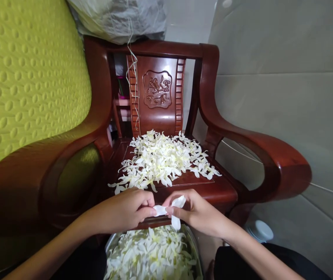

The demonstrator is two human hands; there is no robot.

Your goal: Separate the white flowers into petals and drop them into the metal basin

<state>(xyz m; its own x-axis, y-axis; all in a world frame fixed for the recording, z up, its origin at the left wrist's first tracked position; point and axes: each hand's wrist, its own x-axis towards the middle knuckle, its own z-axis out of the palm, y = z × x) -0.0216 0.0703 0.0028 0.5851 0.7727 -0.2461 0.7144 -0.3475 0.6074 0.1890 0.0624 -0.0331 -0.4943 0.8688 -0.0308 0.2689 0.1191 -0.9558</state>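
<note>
Between my two hands is a white flower, held above the front edge of the chair seat. My left hand pinches the tip of one petal between thumb and bent forefinger. My right hand grips the flower near its middle, with other petals sticking up and down past the fingers. Just beyond my hands, a loose pile of white flowers is spread on the seat. Directly below them, a metal basin holds many more white flowers.
The dark red wooden chair has wide curved armrests and a carved backrest. A yellow bumpy mat stands at left. A pale plastic bag with hanging string rests above the backrest. White round containers sit low at right.
</note>
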